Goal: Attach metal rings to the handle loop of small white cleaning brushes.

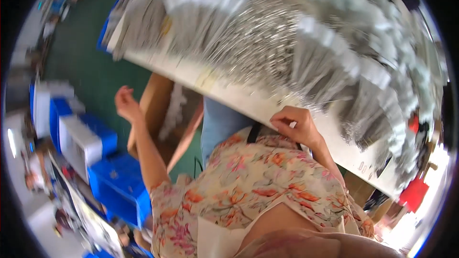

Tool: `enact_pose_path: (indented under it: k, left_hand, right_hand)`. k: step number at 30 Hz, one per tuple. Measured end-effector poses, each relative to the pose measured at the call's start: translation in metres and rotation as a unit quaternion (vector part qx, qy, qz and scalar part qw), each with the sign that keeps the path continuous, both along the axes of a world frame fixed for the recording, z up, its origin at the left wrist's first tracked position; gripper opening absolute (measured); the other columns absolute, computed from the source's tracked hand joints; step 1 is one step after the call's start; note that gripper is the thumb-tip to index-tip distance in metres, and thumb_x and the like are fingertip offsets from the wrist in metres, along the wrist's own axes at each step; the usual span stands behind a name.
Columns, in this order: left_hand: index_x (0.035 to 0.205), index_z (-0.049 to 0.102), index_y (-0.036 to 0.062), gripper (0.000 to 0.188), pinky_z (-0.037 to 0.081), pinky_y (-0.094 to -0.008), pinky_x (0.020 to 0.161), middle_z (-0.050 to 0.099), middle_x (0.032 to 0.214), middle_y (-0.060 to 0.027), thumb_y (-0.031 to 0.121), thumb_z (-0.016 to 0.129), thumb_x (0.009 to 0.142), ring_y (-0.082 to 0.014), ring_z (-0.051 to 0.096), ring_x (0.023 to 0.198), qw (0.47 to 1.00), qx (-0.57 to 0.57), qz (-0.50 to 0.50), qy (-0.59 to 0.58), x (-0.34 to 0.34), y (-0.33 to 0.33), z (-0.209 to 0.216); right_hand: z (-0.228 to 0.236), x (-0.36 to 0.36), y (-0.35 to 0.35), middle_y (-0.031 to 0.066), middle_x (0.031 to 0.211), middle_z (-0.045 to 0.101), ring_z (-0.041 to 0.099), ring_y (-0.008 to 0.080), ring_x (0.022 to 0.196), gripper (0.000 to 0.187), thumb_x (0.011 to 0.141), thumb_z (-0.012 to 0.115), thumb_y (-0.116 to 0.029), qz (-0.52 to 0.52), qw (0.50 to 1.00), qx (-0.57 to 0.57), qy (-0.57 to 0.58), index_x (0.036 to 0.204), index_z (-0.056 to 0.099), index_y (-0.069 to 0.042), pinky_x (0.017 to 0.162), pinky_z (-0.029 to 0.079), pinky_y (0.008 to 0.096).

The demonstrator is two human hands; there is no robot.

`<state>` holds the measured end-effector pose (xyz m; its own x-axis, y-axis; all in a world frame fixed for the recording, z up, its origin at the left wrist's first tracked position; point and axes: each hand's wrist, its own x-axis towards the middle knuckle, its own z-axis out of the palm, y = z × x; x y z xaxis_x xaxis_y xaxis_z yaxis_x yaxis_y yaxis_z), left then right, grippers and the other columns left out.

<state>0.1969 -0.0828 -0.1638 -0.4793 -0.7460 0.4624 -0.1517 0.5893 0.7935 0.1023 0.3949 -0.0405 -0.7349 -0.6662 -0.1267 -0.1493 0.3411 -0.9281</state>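
Observation:
My left hand (127, 104) is held out over the green floor, left of the table, its fingers loosely bent and a little apart. It looks to hold nothing, though motion blurs it. Close to the table's front edge, my right hand (293, 123) has its fingers curled in towards the palm, with nothing visible in them. Beyond it, the white table (239, 100) carries bundles of thin grey strands (201, 31) with pale ends. A loose heap of shiny thin pieces (267, 38) lies among them; their kind is too smeared to tell.
An open cardboard box (152, 102) with white material inside stands on the floor (81, 43) beside the table. Blue bins (119, 181) are stacked at the left. A red thing (414, 194) hangs by the table's right end. Other people (36, 179) are at the far left.

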Motion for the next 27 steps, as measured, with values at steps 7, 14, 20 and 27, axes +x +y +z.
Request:
enact_pose_path:
  k: [7,14,20,27]
  left_hand:
    - [0.103,0.058,0.0000,0.018,0.046,-0.0242,0.076,0.063,0.095,-0.0077,0.011,0.050,0.091,-0.0137,0.062,0.084,0.928,-0.109,-0.357,0.012,-0.255,0.135,0.222]
    - [0.094,0.062,0.0109,0.021,0.048,-0.0428,0.075,0.064,0.094,-0.0155,0.025,0.056,0.079,-0.0349,0.061,0.086,0.768,-0.423,-0.245,-0.413,-0.407,0.147,0.187]
    - [0.084,0.062,0.0127,0.014,0.047,-0.0448,0.070,0.064,0.086,-0.0142,0.024,0.055,0.079,-0.0349,0.060,0.082,0.818,-0.404,-0.259,-0.318,-0.413,0.137,0.159]
    - [0.094,0.058,0.0066,0.018,0.046,-0.0367,0.062,0.063,0.076,-0.0119,0.022,0.050,0.087,-0.0247,0.061,0.069,0.916,-0.221,-0.327,0.074,-0.407,0.196,0.207]
  right_hand:
    - [0.070,-0.029,0.064,0.0071,0.076,0.063,0.059,0.0117,0.062,0.008,0.076,0.066,0.000,-0.134,0.980,-0.050,0.137,0.083,0.065,-0.001,0.053,0.047,0.0238]
    - [0.112,-0.103,0.106,0.0111,0.078,0.064,0.062,0.0164,0.064,0.011,0.079,0.061,-0.005,-0.234,0.948,0.051,0.209,0.088,0.064,0.001,0.059,0.050,0.0277]
    - [0.109,-0.209,0.109,0.0144,0.075,0.064,0.064,0.0219,0.063,0.017,0.078,0.057,-0.016,-0.323,0.910,0.123,0.229,0.084,0.064,-0.002,0.062,0.051,0.0318]
    - [0.074,-0.274,0.084,0.0160,0.089,0.065,0.062,0.0317,0.087,0.028,0.071,0.062,-0.029,-0.362,0.842,0.327,0.231,0.086,0.065,-0.006,0.074,0.051,0.0405]
